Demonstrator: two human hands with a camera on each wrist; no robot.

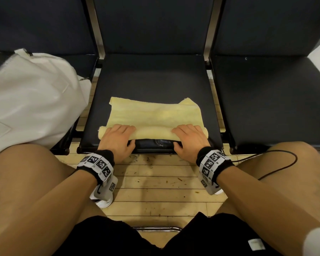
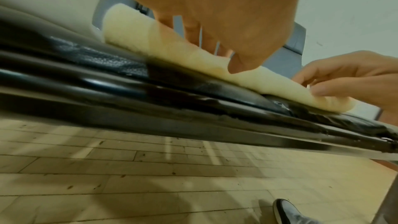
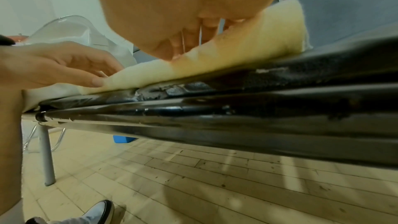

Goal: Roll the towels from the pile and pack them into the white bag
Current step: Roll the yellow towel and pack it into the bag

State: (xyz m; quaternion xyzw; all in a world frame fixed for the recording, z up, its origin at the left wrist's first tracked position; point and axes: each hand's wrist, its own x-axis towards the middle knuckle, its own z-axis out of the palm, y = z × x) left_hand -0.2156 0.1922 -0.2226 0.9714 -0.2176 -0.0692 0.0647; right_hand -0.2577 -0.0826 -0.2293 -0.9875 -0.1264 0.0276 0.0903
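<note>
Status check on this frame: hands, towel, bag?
Left hand and right hand grip the towel, partly rolled on the middle seat. White bag left. Nothing blocking.

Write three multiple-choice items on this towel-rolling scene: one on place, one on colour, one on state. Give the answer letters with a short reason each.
1. Where does the white bag sit?
A. On the seat to the person's left
B. On the floor between the feet
C. On the right-hand seat

2. What colour is the towel?
A. Blue
B. Pale yellow
C. Red

3. How far is the towel rolled?
A. Fully flat
B. Near edge rolled, rest flat
C. Rolled up completely

Answers: 1 A, the bag rests left of the middle seat. 2 B, the cloth is pale yellow in all views. 3 B, the left hand and right hand rest on a roll at the near edge, with flat cloth beyond.
</note>
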